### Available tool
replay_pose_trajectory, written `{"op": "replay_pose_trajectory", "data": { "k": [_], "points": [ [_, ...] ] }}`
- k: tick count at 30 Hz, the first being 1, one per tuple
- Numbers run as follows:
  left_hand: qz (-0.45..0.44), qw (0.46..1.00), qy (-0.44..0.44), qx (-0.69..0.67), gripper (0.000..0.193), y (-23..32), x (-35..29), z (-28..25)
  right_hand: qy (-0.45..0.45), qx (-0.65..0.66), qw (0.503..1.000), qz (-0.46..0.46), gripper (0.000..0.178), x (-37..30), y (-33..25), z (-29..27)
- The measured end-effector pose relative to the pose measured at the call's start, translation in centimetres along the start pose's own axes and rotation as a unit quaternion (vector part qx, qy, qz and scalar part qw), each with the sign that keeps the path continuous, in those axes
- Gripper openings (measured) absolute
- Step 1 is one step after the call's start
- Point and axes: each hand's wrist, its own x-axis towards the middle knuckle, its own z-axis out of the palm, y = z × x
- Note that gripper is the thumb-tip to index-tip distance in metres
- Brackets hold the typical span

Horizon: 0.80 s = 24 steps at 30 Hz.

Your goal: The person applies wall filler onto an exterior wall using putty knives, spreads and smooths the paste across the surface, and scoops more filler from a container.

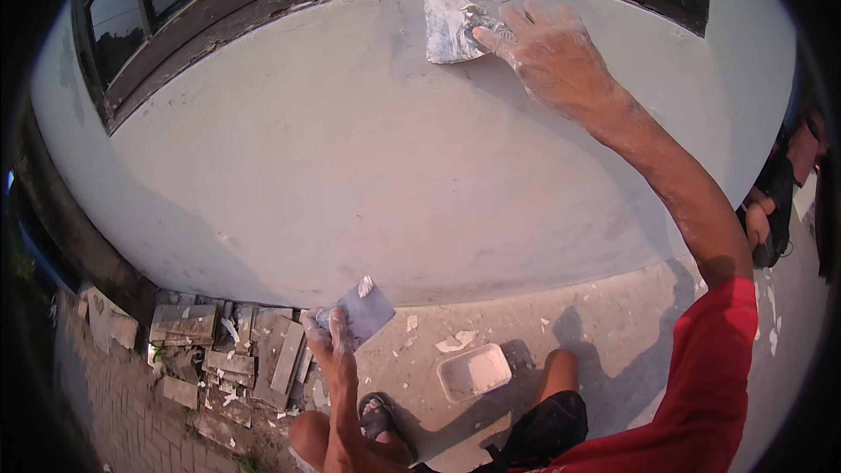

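My right hand [561, 61] is closed around the handle of a wide putty knife [448, 33], raised to the upper part of the wall. White filler smears its blade, which lies against or very close to the pale wall [298, 175] just under the dark window frame [197, 39]. Low down, my left hand [331, 333] grips a second, flat grey putty knife [371, 314]. A small dab of white filler sits at that blade's upper corner. Whitish residue coats the fingers of both hands.
A white plastic tub [443, 380] with pale paste stands on the concrete floor [613, 333] by my legs. Broken boards and slabs [232, 350] are heaped at the wall's foot on the left. Part of another person [762, 219] shows at the right edge.
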Motion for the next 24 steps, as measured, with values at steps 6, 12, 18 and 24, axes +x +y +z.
{"op": "replay_pose_trajectory", "data": {
  "k": [6, 12, 18, 24],
  "points": [
    [-0.014, 1.0, -0.011, -0.011, 0.022, 0.4, -0.1, 0.2, -0.085, -0.03, 0.995, 0.049, 0.049, -4.7, 4.8, -0.4],
    [-0.036, 0.999, -0.017, -0.011, 0.021, 1.1, -0.4, 0.1, -0.191, -0.076, 0.973, 0.11, 0.056, -10.4, 8.6, -2.6],
    [-0.013, 1.0, -0.023, -0.005, 0.019, 1.6, -0.7, 0.3, -0.186, 0.011, 0.971, 0.152, 0.059, -10.2, 6.7, -3.3],
    [-0.027, 0.999, -0.03, 0.002, 0.018, 0.9, -0.7, 0.6, -0.014, 0.024, 0.999, 0.044, 0.059, -1.1, 2.0, 1.5]
  ]
}}
